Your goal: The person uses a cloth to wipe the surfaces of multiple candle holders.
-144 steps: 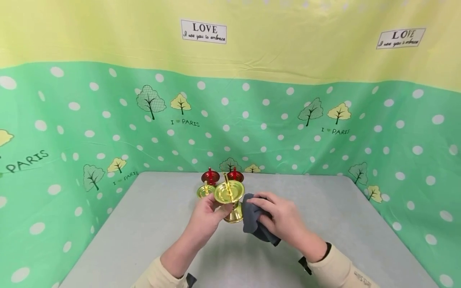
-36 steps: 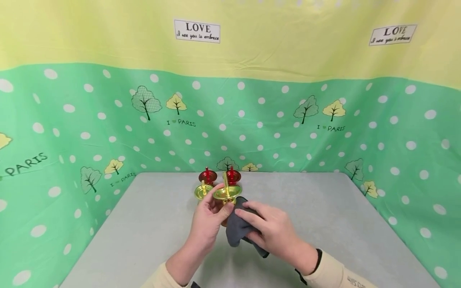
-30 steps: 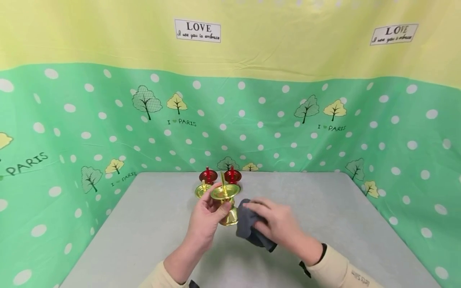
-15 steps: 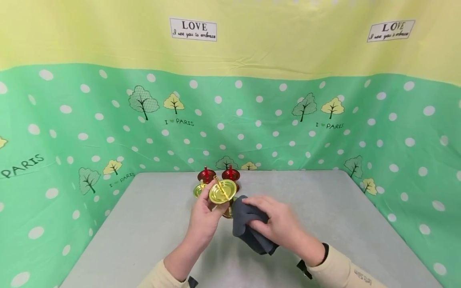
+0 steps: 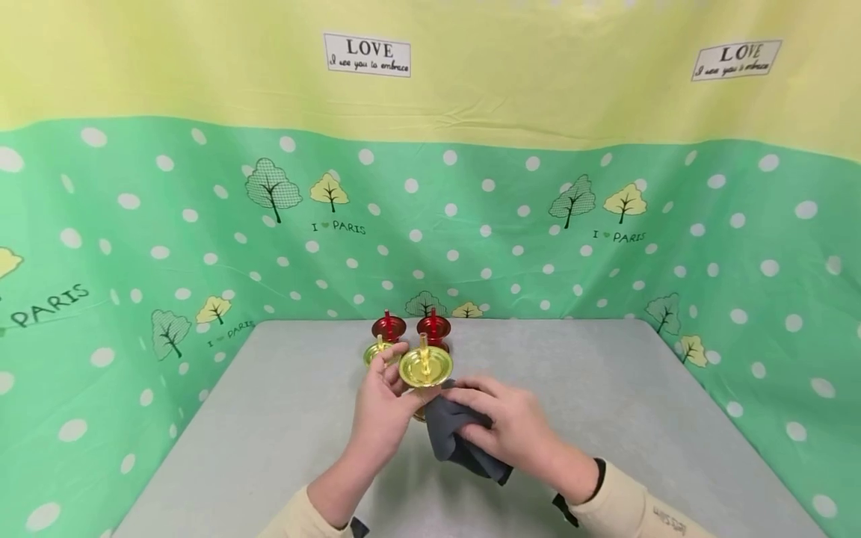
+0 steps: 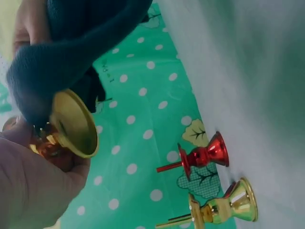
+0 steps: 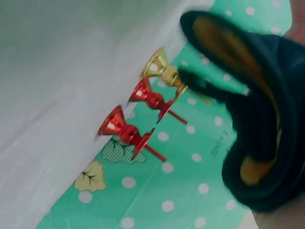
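My left hand grips a shiny gold candlestick by its stem, above the table and nearly upright. Its dish and short spike face up. In the right hand is a bunched dark grey cloth, pinched between thumb and fingers and pressed to the candlestick's lower right side. The cloth covers much of the stem and base in the head view. From the left wrist, the flared gold base shows beside the cloth. The right wrist view has the cloth folded, with brownish patches.
Two red candlesticks stand at the back of the grey table. Another gold candlestick stands in front of the left one, partly behind my left hand. A green and yellow patterned curtain encloses the back and sides.
The right hand has moved the cloth away from the gold candlestick and back against it. The candlestick, tilted half a second ago, now stands straighter. Both hands have kept their holds.
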Motion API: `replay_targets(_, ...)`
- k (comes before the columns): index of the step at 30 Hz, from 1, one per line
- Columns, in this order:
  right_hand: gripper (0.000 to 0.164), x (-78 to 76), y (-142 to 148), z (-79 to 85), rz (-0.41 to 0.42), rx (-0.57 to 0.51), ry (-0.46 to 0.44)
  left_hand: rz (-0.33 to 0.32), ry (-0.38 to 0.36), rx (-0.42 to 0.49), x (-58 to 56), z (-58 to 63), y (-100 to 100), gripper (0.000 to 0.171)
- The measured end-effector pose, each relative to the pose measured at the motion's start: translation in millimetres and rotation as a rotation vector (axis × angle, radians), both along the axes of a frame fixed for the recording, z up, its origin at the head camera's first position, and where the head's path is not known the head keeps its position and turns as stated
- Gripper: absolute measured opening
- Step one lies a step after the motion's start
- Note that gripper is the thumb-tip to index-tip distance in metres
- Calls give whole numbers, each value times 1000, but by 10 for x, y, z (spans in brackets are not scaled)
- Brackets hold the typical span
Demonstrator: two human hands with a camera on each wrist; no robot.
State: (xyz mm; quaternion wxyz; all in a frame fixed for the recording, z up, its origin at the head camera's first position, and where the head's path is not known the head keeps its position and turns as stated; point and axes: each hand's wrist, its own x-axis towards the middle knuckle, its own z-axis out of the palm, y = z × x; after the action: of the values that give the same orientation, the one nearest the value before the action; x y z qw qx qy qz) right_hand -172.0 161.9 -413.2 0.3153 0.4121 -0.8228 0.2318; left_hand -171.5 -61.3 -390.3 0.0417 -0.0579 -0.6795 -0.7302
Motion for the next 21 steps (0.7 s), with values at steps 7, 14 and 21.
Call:
replay_targets(7,42,-152,228,23,-74,105,-377,-209,-59,61,-7,-11,-146,53)
replay_targets(14,46,-149,274,48,-116,71,-413,-134,-87,15,-70,-135,-291,49)
replay_targets(21,57,-28,43,49,60,2,-142,-129,-109,48,-44,-127,-130,53)
